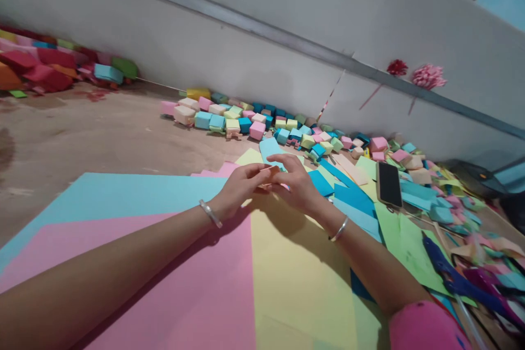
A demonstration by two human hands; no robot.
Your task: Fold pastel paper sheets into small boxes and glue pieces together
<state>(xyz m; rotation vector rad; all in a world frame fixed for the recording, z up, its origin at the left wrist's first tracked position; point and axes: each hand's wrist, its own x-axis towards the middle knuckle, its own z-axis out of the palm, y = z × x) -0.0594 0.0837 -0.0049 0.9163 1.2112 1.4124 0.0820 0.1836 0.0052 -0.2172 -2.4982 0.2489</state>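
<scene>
My left hand (241,186) and my right hand (295,183) meet over a pile of coloured paper, fingers pinched together on a small piece of paper (268,170) between them. A light blue paper strip (269,147) lies just beyond the fingertips. Each wrist wears a silver bangle. Under my forearms lie large sheets: a pink sheet (172,284), a yellow sheet (295,279) and a light blue sheet (123,194).
Several small folded paper boxes (254,120) line the wall. A black phone (389,183) rests on green and blue paper at the right. Blue-handled scissors (455,279) lie at the lower right among scraps. More coloured paper piles (45,68) sit far left.
</scene>
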